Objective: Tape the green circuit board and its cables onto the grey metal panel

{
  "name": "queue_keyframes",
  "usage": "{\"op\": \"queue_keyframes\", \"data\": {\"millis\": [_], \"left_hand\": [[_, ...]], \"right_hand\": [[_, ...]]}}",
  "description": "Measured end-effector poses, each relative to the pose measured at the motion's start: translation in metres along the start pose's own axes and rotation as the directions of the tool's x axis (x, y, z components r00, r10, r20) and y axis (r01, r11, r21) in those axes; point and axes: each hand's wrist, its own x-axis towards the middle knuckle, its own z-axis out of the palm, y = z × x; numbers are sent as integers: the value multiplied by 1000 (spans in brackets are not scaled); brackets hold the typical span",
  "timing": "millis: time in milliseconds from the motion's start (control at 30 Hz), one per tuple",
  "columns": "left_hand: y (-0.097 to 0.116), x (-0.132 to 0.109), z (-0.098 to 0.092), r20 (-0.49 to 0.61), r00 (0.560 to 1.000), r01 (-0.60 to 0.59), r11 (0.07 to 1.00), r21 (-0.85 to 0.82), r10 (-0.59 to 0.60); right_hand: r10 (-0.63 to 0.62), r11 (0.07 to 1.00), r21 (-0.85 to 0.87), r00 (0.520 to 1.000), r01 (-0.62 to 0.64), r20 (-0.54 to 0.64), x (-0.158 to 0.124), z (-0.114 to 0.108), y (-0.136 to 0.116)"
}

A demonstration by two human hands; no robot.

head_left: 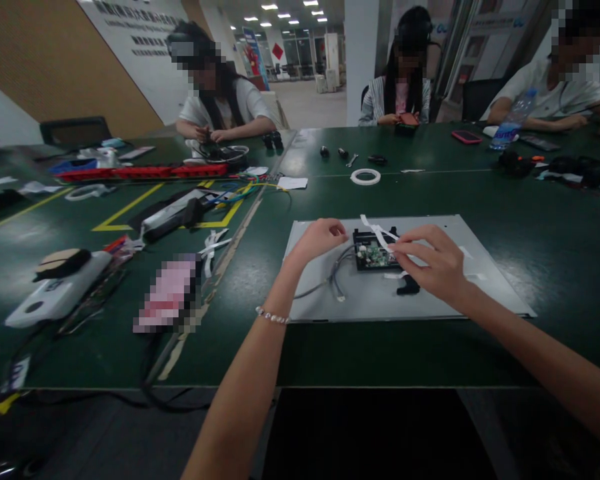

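My right hand pinches a strip of white tape between thumb and fingers. The strip hangs folded above a green circuit board in a black frame. My left hand hovers left of the board, its fingers loosely curled with a gap, nothing visible in them. Under both hands lies a flat grey panel. Grey cables run from the board to the left across the panel. A small black part lies just below the board, partly behind my right hand.
A roll of white tape lies beyond the panel, near a small wrench. To my left are a pink-screened phone, a white device and a red strip with wires. Several people sit across the green table.
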Motion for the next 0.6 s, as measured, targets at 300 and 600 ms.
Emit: {"op": "queue_keyframes", "data": {"millis": [300, 600], "left_hand": [[-9, -12, -4, 378, 926, -95, 978, 187, 18], [-14, -10, -11, 257, 966, 17, 998, 68, -35]], "right_hand": [[120, 990, 55, 972, -134, 202, 8, 46, -18], [73, 996, 8, 905, -84, 420, -1, 59, -23]]}}
